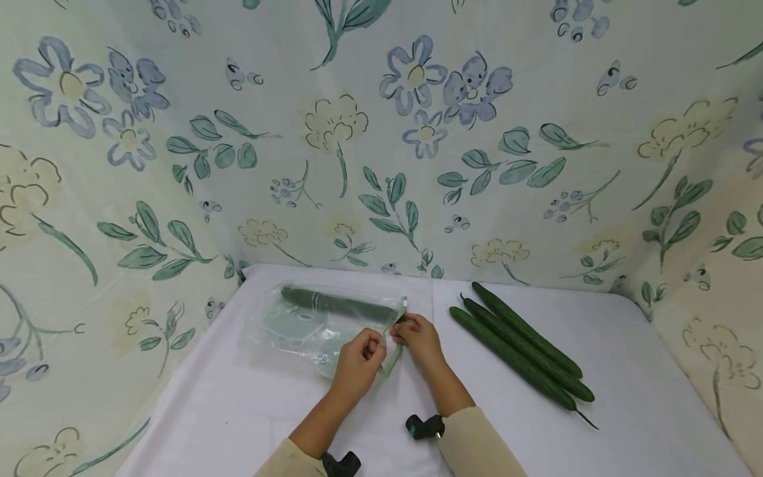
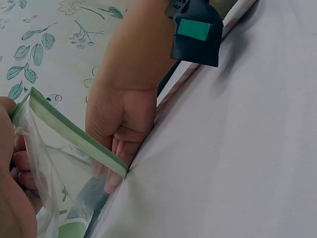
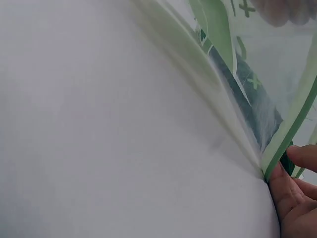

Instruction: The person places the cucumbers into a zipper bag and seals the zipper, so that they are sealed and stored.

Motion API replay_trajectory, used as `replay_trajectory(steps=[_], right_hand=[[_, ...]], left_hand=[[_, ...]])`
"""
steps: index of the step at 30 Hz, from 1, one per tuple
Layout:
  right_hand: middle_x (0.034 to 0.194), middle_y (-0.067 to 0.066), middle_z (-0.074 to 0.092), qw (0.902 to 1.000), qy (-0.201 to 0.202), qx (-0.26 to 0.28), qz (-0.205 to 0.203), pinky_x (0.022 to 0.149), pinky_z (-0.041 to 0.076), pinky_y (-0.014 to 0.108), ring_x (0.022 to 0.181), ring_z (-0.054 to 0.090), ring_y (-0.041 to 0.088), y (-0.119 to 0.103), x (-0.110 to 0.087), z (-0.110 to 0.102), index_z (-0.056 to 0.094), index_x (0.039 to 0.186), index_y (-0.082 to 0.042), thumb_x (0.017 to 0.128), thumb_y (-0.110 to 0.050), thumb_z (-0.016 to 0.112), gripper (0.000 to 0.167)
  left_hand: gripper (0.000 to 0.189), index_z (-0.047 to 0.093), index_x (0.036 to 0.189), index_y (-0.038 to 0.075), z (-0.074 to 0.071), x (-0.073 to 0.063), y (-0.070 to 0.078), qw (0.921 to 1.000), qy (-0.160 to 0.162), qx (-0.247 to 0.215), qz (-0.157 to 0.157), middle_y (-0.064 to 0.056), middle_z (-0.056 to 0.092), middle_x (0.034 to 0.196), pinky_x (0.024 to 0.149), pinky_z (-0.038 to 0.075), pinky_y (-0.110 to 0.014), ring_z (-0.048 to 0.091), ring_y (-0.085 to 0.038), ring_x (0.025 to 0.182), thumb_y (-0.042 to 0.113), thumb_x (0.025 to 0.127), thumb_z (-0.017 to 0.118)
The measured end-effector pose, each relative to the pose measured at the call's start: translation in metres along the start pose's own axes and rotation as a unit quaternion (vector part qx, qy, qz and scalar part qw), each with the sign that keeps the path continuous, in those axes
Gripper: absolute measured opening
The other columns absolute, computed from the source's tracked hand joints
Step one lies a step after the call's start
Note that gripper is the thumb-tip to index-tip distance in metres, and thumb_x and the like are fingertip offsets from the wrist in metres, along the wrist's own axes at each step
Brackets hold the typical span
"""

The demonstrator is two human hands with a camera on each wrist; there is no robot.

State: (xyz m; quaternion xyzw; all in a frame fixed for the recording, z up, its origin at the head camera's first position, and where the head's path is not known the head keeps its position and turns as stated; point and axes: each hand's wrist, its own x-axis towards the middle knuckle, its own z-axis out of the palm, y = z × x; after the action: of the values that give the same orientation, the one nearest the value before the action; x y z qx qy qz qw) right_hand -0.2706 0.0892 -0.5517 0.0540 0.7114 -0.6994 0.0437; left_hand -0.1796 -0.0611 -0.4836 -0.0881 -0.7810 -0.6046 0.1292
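Note:
A clear zip bag (image 1: 292, 322) with pale green printed patches and a green zip strip lies on the left half of the table. One cucumber (image 1: 340, 305) lies lengthwise inside, along the bag's far side. My left hand (image 1: 357, 361) pinches the bag's mouth edge with curled fingers. At the far end of that mouth, my right hand (image 1: 423, 341) holds the cucumber's dark green tip (image 3: 287, 163) between thumb and fingers, beside the zip strip (image 3: 292, 134). In the left wrist view, the right fingers are partly behind the clear plastic.
Three long cucumbers (image 1: 518, 351) lie side by side, slanting, to the right of my right hand. A white cloth (image 1: 632, 371) covers the table. Floral fabric (image 1: 357, 165) hangs at the back and sides. A dark wrist device (image 1: 423, 427) sits at the right cuff.

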Motion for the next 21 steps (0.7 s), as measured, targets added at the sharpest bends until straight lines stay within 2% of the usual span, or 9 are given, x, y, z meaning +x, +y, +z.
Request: replay_trajectory(steps=[3, 9, 13, 16, 21], right_hand=[[0.115, 0.021, 0.07, 1.0, -0.002, -0.003, 0.002, 0.084, 0.06, 0.028, 0.091, 0.073, 0.016, -0.002, -0.003, -0.002, 0.048, 0.142, 0.004, 0.097, -0.009, 0.062, 0.049], [0.117, 0.015, 0.071, 0.9968, 0.017, -0.078, 0.01, 0.088, 0.056, 0.031, 0.1, 0.069, 0.018, -0.008, -0.011, -0.008, 0.056, 0.139, -0.005, 0.092, -0.023, 0.072, 0.054], [0.119, 0.012, 0.071, 0.9938, 0.03, -0.107, 0.001, 0.089, 0.053, 0.031, 0.107, 0.067, 0.021, -0.015, -0.014, -0.012, 0.06, 0.136, -0.008, 0.092, -0.026, 0.072, 0.049], [0.121, 0.013, 0.071, 0.9941, 0.034, -0.103, -0.011, 0.09, 0.052, 0.03, 0.11, 0.067, 0.023, -0.021, -0.017, -0.015, 0.06, 0.135, -0.008, 0.093, -0.024, 0.072, 0.047], [0.127, 0.014, 0.068, 0.9944, 0.034, -0.094, -0.034, 0.095, 0.054, 0.035, 0.116, 0.065, 0.027, -0.029, -0.025, -0.024, 0.06, 0.136, -0.007, 0.092, -0.023, 0.073, 0.048]], left_hand=[[0.01, 0.064, 0.088, 0.003, 0.001, -0.001, 0.0, 1.0, -0.006, 0.0, -0.007, -0.003, 0.055, 0.069, 0.053, 0.036, -0.014, 0.044, -0.001, 0.057, -0.007, 0.088, 0.061], [0.003, 0.063, 0.091, -0.004, 0.002, -0.002, 0.0, 0.9998, -0.01, 0.008, -0.016, -0.005, 0.055, 0.07, 0.054, 0.036, -0.014, 0.043, -0.002, 0.058, -0.001, 0.09, 0.062], [0.002, 0.064, 0.089, -0.001, 0.002, -0.002, -0.001, 0.9999, -0.005, 0.009, -0.013, -0.005, 0.056, 0.07, 0.053, 0.036, -0.014, 0.043, -0.002, 0.057, -0.003, 0.09, 0.063], [0.009, 0.064, 0.088, 0.003, 0.002, -0.002, -0.001, 0.9999, -0.005, 0.005, -0.011, -0.005, 0.057, 0.069, 0.052, 0.036, -0.014, 0.043, -0.001, 0.056, -0.006, 0.09, 0.062], [0.009, 0.065, 0.088, 0.003, 0.002, -0.002, 0.0, 0.9999, -0.003, 0.005, -0.009, -0.006, 0.057, 0.069, 0.053, 0.037, -0.015, 0.044, -0.002, 0.056, -0.005, 0.09, 0.062]])
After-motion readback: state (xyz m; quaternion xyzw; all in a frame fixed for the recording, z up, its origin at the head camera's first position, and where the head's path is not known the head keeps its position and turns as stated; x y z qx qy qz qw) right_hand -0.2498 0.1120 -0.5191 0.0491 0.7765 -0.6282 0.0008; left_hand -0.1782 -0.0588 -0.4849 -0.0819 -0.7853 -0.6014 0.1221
